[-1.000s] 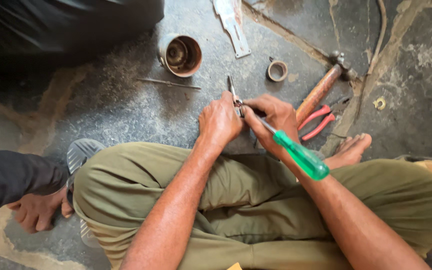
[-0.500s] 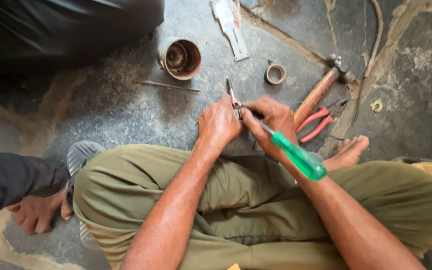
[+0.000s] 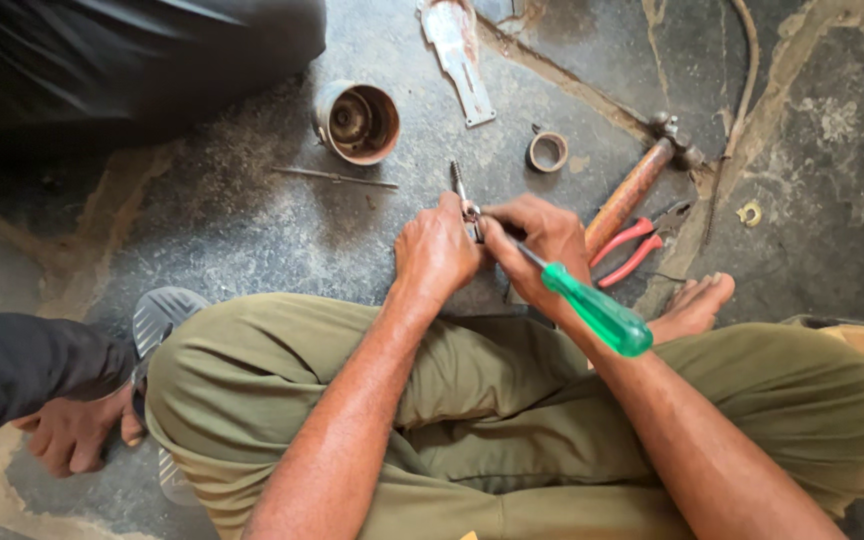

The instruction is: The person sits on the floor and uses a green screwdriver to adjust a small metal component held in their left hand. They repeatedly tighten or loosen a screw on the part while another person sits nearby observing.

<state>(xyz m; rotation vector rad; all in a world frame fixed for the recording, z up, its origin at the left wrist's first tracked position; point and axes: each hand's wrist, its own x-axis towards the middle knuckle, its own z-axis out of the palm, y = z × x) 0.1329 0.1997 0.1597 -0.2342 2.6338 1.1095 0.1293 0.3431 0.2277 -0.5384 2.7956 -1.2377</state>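
The left hand (image 3: 437,250) pinches a small metal part (image 3: 464,195), while the right hand (image 3: 542,235) is closed around a green-handled screwdriver (image 3: 592,310), tip seemingly on it. Nothing has shifted since a second ago. A hammer (image 3: 632,190) lies at two o'clock.

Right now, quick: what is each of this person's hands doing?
Left hand: closed, fingers pinching a small metal part.
Right hand: closed on a green-handled screwdriver, its tip at the same part.
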